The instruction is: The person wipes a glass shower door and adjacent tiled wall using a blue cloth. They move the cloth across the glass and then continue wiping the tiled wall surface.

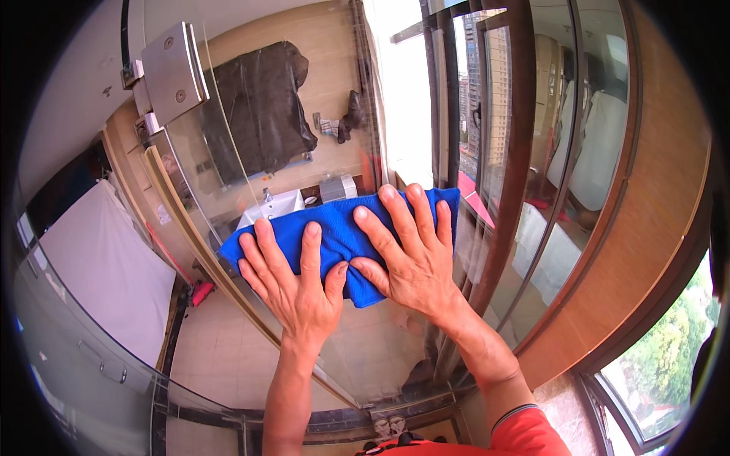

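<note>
A blue cloth [336, 228] lies spread against an upright clear glass panel [365, 347] in front of me. My left hand [296, 279] presses its left part, fingers spread, with the tips near the upper edge. On the right part, my right hand [408, 256] also pins the cloth flat, its fingers fanned upward. Both thumbs come close together at the middle, where the fabric is creased. The lower edge of the cloth hangs just below the thumbs.
A metal glass hinge [174, 74] is at upper left. Through the glass appear a white washbasin [274, 205], a dark plastic sheet [256, 108] and a red broom [199, 292]. A brown window frame [519, 142] and a wood panel [644, 188] stand at right. An open window [656, 353] is lower right.
</note>
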A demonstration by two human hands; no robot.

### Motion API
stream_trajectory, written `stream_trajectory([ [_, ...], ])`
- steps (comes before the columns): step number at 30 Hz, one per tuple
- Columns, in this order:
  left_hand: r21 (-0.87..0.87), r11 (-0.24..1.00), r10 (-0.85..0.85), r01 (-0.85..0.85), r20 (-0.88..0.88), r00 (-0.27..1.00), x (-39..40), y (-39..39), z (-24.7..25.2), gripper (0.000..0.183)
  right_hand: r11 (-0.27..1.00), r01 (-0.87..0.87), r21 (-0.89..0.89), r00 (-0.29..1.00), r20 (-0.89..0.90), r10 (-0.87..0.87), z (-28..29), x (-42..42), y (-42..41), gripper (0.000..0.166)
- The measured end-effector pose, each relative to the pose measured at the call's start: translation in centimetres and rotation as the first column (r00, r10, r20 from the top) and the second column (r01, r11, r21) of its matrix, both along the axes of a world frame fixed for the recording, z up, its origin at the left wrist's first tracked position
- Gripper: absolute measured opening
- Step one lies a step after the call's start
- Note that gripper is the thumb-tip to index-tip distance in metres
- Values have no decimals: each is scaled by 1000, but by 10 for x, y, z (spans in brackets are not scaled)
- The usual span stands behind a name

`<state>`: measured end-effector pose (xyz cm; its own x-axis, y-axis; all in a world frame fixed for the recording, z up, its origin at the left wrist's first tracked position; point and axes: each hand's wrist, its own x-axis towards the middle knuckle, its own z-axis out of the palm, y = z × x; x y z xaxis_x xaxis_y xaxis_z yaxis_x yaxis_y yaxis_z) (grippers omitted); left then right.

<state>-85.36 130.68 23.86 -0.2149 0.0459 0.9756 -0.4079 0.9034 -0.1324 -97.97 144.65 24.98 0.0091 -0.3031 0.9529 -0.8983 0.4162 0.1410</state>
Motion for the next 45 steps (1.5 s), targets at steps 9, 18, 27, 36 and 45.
stream_trajectory([
  [9,28,1000,-9,10,-24,1000,-16,18,24,58,999,-6,-37,1000,-30,5,27,-14,19,58],
  [18,16,1000,-24,24,-36,999,-34,35,45,57,997,-11,-82,1000,-25,9,49,-29,37,63],
  [27,0,999,-40,40,-15,999,-56,59,59,54,991,4,-132,999,-41,-9,59,-53,61,65],
  [36,-38,995,-87,88,32,996,-86,93,62,55,983,44,-177,996,-68,-56,51,-84,89,62],
  [45,-19,990,-139,140,54,989,-106,114,54,60,981,-15,-192,995,-97,-3,43,-102,109,54],
])
